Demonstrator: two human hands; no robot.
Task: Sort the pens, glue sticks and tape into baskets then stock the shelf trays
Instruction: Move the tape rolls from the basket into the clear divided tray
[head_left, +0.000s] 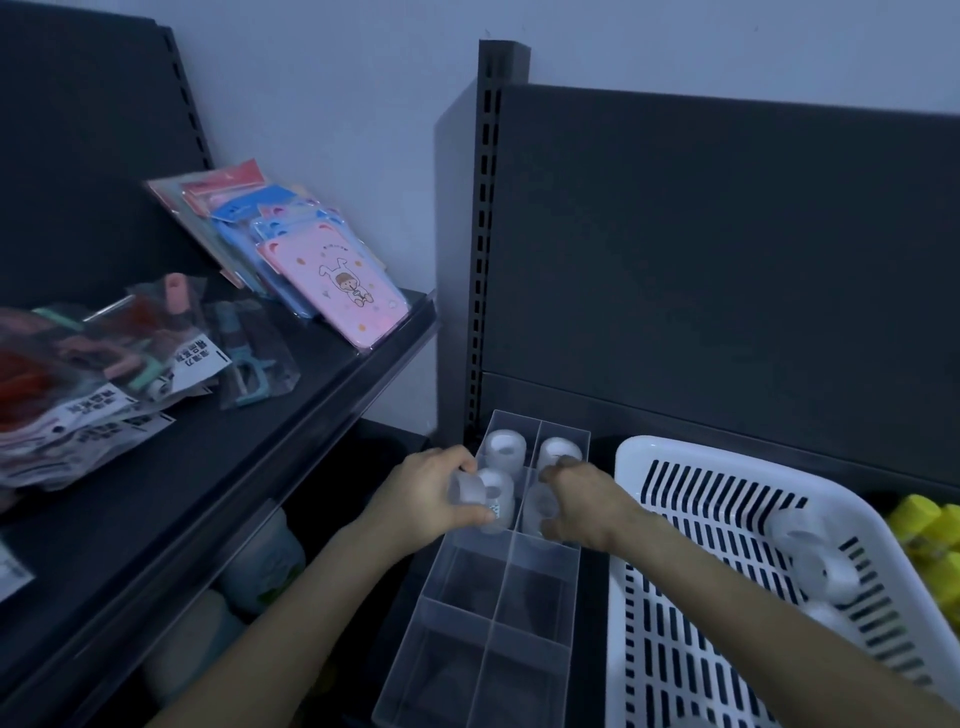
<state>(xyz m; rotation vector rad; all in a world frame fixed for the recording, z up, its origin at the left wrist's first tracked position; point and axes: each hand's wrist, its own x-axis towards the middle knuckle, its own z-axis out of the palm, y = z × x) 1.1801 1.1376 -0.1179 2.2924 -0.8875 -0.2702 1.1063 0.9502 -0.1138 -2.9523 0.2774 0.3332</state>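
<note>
A clear divided shelf tray (470, 670) runs from the near edge toward the dark back panel. Its two far compartments each hold a clear tape roll (503, 445). My left hand (423, 493) is shut on a tape roll (466, 489) over the left side of the second row, where another roll (496, 493) sits. My right hand (584, 506) grips a tape roll (540, 512) down in the right compartment of that row. The near compartments hold nothing. More tape rolls (815, 558) lie in the white slotted basket (675, 597) on the right.
Yellow items (930, 530) sit at the far right beyond the basket. On the left, a dark sloped shelf (291, 415) carries bagged goods (104, 374) and pink and blue packs (332, 280). A slotted upright post (485, 234) stands behind the tray.
</note>
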